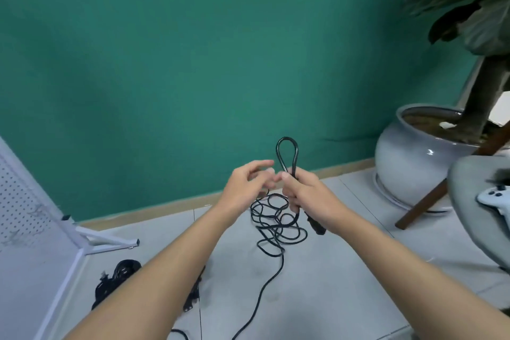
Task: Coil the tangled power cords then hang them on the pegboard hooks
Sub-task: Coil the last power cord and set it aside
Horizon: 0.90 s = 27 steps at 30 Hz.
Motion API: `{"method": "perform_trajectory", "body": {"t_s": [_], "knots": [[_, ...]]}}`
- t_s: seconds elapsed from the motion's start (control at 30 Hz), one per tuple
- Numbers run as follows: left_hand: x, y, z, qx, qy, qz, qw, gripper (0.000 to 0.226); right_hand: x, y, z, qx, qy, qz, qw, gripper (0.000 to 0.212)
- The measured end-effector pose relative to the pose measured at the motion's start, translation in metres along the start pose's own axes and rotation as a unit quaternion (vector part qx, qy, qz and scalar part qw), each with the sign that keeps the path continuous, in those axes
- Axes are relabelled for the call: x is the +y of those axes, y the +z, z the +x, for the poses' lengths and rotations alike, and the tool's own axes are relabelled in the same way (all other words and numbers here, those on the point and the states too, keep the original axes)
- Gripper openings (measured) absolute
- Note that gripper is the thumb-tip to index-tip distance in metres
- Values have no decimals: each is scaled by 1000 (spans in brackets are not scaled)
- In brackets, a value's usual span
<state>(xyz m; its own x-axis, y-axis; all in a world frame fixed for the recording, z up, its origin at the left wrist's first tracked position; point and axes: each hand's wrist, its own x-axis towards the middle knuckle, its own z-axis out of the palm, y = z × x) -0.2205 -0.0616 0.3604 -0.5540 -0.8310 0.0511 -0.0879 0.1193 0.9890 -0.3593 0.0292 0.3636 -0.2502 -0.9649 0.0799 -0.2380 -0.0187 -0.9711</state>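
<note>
Grips a black power cord [282, 262] in the right hand [306, 196], fingers curled round two strands side by side, thumb laid up along them. Shows a narrow upright loop [287, 138] standing above that fist, in front of the green wall [193, 50]. Lets the cord's black plug [317, 225] hang just below the heel of the same hand.

Holds the left hand [245, 188] released, fingers relaxed and half spread, grasping nothing, fingertips just beside the right thumb. Blurs there, so cannot tell whether any fingertip touches the cord.

Drops from the fist into a loose tangle [276, 219] of overlapping turns down at the tiled floor [331, 270], between the two forearms. Runs on from the tangle as a single strand toward the near edge of the view.

Lies further left on the floor as a second dark bundle of cords [116, 281], partly hidden by the left forearm, near the foot of the white pegboard [24, 201]. Stands well apart from both hands, that board, tilted at the left edge, with small hooks on its holes.

On the right: a pale round pot [414, 157] with a large-leaved plant [474, 8], and beside it a grey chair [474, 215] carrying a white controller [494, 199].
</note>
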Motion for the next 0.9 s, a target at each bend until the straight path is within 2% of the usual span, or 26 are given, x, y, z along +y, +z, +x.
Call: {"method": "perform_trajectory", "body": {"t_s": [0.07, 0.13, 0.27, 0.37, 0.5, 0.57, 0.67, 0.8, 0.9], "knots": [[-21, -3, 0, -109, -36, 103, 988, 26, 0, -9, 5, 26, 26, 40, 999, 25], [-39, -6, 0, -199, -55, 190, 960, 27, 3, -15, 8, 37, 41, 65, 996, 25], [-68, -10, 1, -252, 0, 368, 895, 16, 12, -19, 17, 34, 51, 82, 995, 19], [-80, -18, 6, -224, 19, 420, 879, 12, 19, -21, 21, 28, 37, 8, 999, 25], [-67, -31, 8, -118, 111, 395, 904, 8, 35, -28, 23, 19, 81, -129, 988, 25], [-55, -29, 5, -84, 166, 375, 908, 8, 40, -28, 20, -25, 103, -138, 985, 22], [-43, -24, 0, -59, 221, 363, 903, 25, 39, -22, 14, -91, 125, -120, 981, 22], [-36, -24, -2, -41, 245, 334, 909, 46, 32, -9, 9, -172, 135, -123, 968, 25], [-34, -25, 0, -37, 263, 333, 905, 49, 27, -4, 7, -223, 133, -110, 959, 21]]}}
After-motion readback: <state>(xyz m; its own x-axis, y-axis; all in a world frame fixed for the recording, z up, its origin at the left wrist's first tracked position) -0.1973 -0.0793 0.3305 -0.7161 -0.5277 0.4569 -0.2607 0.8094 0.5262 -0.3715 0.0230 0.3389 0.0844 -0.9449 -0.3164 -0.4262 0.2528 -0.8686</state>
